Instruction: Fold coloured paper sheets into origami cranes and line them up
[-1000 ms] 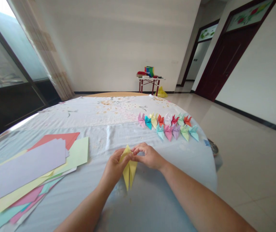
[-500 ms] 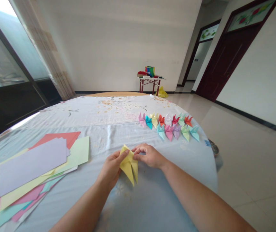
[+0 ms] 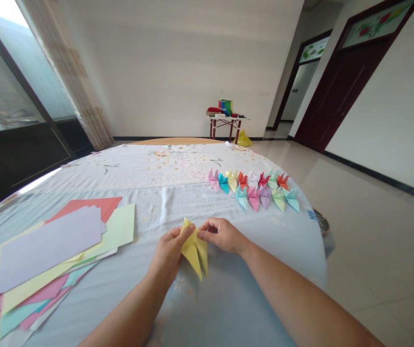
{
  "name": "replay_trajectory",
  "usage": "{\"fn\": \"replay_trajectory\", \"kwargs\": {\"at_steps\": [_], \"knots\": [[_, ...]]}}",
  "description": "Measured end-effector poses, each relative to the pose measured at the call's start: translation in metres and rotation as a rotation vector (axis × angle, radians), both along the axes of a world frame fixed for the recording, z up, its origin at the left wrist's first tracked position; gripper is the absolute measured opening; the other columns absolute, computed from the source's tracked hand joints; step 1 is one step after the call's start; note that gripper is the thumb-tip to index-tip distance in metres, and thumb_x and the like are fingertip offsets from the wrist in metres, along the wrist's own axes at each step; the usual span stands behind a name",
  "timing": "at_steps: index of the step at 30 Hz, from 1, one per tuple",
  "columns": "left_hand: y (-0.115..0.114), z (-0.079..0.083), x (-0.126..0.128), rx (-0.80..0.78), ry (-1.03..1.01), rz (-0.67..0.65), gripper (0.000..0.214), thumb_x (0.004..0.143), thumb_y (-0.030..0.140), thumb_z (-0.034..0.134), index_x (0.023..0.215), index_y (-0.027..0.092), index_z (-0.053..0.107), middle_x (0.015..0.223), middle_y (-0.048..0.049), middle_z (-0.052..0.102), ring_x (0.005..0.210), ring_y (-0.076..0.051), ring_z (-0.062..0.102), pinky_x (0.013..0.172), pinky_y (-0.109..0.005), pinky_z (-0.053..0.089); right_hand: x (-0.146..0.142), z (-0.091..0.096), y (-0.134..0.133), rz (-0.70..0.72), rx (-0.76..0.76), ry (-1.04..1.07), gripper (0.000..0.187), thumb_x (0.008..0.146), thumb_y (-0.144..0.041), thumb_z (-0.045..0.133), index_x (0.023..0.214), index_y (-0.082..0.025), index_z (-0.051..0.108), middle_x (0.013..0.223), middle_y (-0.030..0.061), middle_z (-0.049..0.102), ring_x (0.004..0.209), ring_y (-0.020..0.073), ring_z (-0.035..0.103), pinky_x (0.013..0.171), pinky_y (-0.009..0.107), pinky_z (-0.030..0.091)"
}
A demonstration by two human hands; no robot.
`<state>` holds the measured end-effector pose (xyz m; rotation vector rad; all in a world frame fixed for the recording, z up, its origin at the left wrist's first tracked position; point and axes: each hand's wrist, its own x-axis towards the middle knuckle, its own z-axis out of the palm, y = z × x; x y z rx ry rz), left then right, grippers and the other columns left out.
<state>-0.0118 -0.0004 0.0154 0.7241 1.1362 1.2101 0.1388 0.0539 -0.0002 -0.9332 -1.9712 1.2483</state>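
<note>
Head view: just below the middle of the frame, a yellow folded paper (image 3: 194, 251) is held up between two bare hands, its two long points hanging downward with a narrow slit between them and its top corner tipped to the upper left. The left hand (image 3: 168, 245) grips its left side, thumb laid across the front, most of the other fingers hidden behind the sheet. The right hand (image 3: 225, 234) pinches the right edge between thumb and forefinger, the remaining fingers curled. Under both spreads a pale floral tablecloth (image 3: 225, 299). At right of centre stand origami cranes (image 3: 254, 198) in two rows, pink, blue, yellow, red, lilac and green among them. At lower left lies a fanned pile of coloured paper sheets (image 3: 53, 248), a lilac one on top, well apart from the left hand
</note>
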Motion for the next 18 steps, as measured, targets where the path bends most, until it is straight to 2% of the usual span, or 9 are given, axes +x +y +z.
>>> {"fn": "replay_trajectory", "kwargs": {"at_steps": [4, 9, 18], "knots": [[-0.0013, -0.0001, 0.0013, 0.023, 0.040, -0.009, 0.034, 0.063, 0.043, 0.068, 0.073, 0.012, 0.063, 0.056, -0.0010, 0.061, 0.050, -0.013, 0.056, 0.048, -0.022, 0.040, -0.0034, -0.0002, -0.0015, 0.016, -0.089, 0.102, 0.033, 0.071, -0.046, 0.061, 0.078, -0.014, 0.061, 0.068, -0.0004, 0.060, 0.060, 0.0100, 0.051, 0.056, 0.021, 0.040], [-0.0010, 0.0046, -0.0002, 0.042, -0.033, -0.039, 0.031, 0.069, 0.039, 0.066, 0.085, 0.013, 0.064, 0.062, -0.0009, 0.063, 0.053, -0.011, 0.056, 0.051, -0.021, 0.041, -0.0021, 0.0004, -0.0002, 0.049, -0.138, 0.091, 0.032, 0.072, -0.045, 0.060, 0.076, -0.014, 0.062, 0.067, -0.0003, 0.060, 0.059, 0.0105, 0.050, 0.056, 0.022, 0.038], [0.0017, 0.0018, -0.0031, -0.009, -0.118, -0.023, 0.023, 0.068, 0.033, 0.068, 0.072, 0.011, 0.061, 0.058, -0.0010, 0.062, 0.051, -0.011, 0.057, 0.051, -0.021, 0.044, 0.0006, 0.0042, -0.0016, 0.105, -0.136, 0.083, 0.026, 0.074, -0.038, 0.059, 0.078, -0.012, 0.064, 0.069, 0.0010, 0.061, 0.063, 0.0118, 0.052, 0.061, 0.023, 0.040]]}}
